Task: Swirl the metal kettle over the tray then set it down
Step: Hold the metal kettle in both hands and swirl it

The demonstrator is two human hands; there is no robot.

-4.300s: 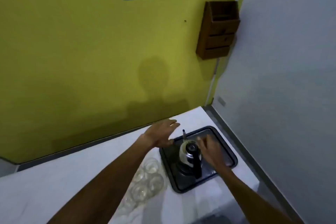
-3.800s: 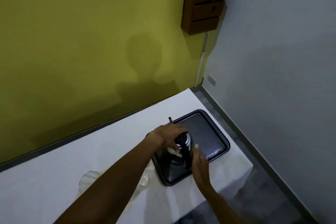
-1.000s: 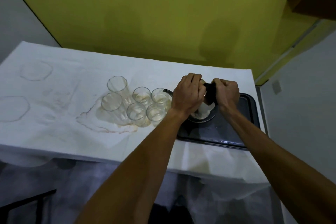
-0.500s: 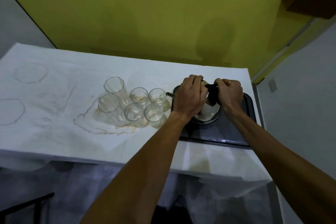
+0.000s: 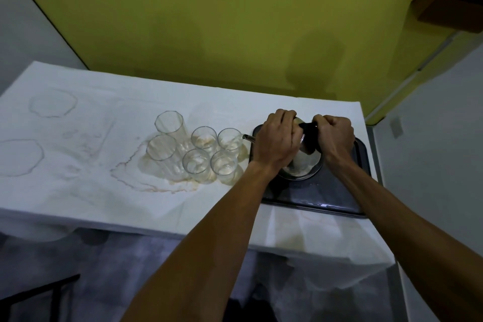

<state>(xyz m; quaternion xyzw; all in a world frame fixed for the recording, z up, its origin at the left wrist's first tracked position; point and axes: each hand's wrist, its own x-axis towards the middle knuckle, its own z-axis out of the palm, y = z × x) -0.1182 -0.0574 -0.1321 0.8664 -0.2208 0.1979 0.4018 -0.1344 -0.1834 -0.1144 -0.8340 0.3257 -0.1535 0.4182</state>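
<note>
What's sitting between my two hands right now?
In the head view, the kettle's black handle and part of the metal kettle lie between the left hand and the right hand.

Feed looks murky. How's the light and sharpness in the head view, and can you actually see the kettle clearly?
Head view: dim, with soft shadows on the yellow wall; wide-angle bend at the edges; glasses and tray fairly sharp, small glint on the tray's near rim. Kettle mostly hidden by the left hand and right hand; only its pale lower body and spout show.
</note>
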